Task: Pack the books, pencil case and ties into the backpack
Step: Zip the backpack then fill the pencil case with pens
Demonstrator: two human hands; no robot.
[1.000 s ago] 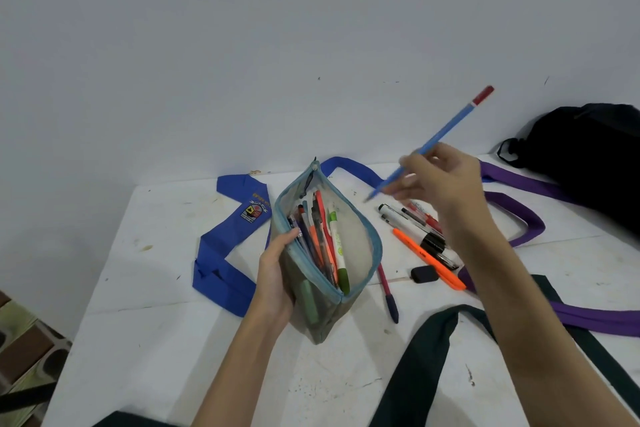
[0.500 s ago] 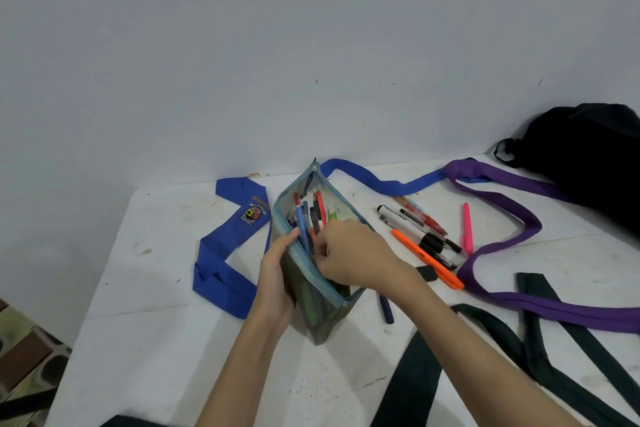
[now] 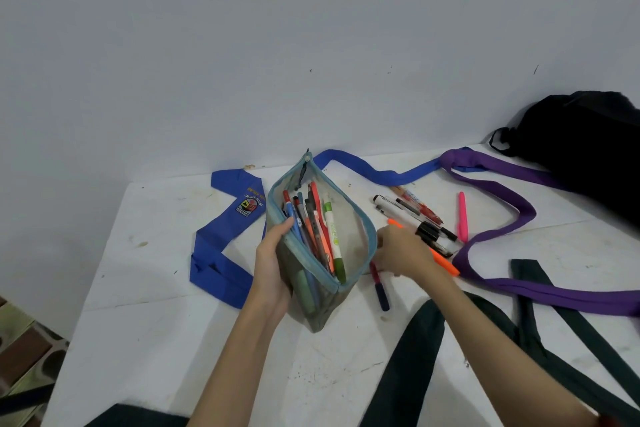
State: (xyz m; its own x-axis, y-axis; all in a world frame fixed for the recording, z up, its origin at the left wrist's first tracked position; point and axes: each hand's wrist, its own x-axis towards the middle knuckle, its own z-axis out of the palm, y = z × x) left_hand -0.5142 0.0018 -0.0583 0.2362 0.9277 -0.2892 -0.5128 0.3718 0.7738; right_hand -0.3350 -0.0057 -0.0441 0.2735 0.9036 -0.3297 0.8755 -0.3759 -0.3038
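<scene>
Pencil case (image 3: 320, 246) standing open on the tabletop (image 3: 149, 315), long axis running away from the camera toward the wall.

Left hand (image 3: 273, 270) fingers wrapped round its near-left side; right hand (image 3: 401, 251) reaches among loose pens, can't tell what its fingers hold. Backpack (image 3: 585, 146) sits far right.

A plain pale grey-blue wall (image 3: 277, 45), lightly specked, rises just beyond the hands. Beneath them lies a scuffed white table (image 3: 145, 305). Down to their left, a patterned tile floor (image 3: 24, 350) shows.
</scene>
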